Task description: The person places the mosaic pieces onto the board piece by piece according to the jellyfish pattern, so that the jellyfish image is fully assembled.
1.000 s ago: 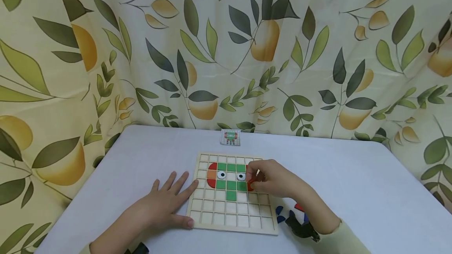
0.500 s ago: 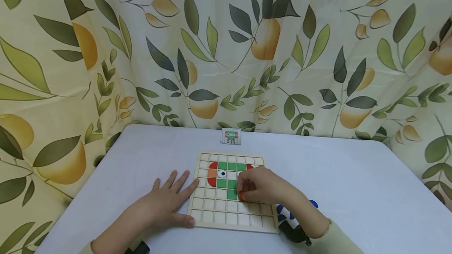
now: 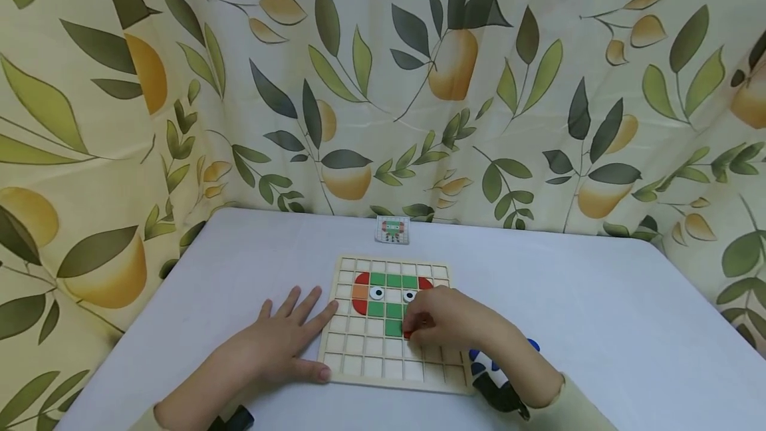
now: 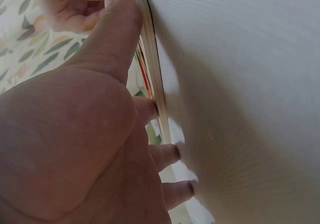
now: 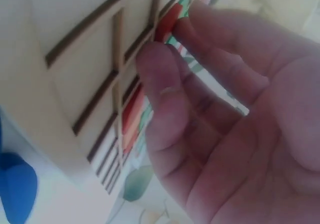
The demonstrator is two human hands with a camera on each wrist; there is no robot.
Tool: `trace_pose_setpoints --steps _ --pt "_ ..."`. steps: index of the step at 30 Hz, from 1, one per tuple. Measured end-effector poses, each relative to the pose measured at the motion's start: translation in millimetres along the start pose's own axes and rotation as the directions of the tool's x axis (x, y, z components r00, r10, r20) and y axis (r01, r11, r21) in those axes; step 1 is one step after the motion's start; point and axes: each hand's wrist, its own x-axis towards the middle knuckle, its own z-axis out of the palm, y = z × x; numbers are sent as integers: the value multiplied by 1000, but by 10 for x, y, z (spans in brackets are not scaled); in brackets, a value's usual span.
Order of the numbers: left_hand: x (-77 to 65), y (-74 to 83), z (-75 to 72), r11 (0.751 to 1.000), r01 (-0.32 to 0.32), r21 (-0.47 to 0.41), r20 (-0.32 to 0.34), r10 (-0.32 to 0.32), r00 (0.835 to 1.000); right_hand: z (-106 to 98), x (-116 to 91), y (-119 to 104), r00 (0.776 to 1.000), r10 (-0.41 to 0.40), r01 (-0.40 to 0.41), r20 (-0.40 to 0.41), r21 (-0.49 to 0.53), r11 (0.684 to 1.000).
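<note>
A light wooden grid board (image 3: 374, 368) lies on the table with green, red and orange tiles and two round eye pieces (image 3: 377, 292) in its cells. My left hand (image 3: 263, 348) lies flat with spread fingers along the board's left edge; its thumb touches the lower-left corner. Over the right half of the board, my right hand (image 3: 455, 318) pinches a small red tile (image 5: 167, 23) between thumb and fingertips. That tile is down at a cell beside the lowest green tile (image 3: 393, 328). The hand hides several cells under it.
Loose blue pieces (image 3: 477, 369) lie right of the board, partly behind my right forearm. A black wrist strap (image 3: 501, 394) hangs there too. A small pattern card (image 3: 392, 229) stands near the table's back edge, before a leaf-print curtain (image 3: 359, 98).
My right hand has moved down and left, from the right end of the tile rows to the cell beside the lowest green tile. My left hand has stayed in place.
</note>
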Motion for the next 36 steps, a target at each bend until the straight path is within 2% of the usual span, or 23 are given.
trace_pose_setpoints --steps 4,12,20,23,28,36 --pt "-9 -1 -28 1000 -7 -1 -2 7 1000 -10 -14 -53 1000 9 -9 8 -37 999" --pt "-8 26 4 1000 -8 -14 -2 8 1000 10 -114 -176 999 -1 9 38 -189 982" --pt "-13 -3 17 1000 5 -7 9 -5 1000 24 -194 -315 994 15 12 109 -242 970" --pt "-10 -2 4 1000 -2 -7 -5 2 1000 -4 -213 -315 992 34 -4 124 -232 973" --pt "-23 12 10 1000 5 -19 11 -5 1000 -6 -243 -296 987 45 -15 157 -188 982" --pt "-25 18 -3 1000 5 -11 6 -5 1000 -87 -234 -174 978 -59 75 199 -74 994"
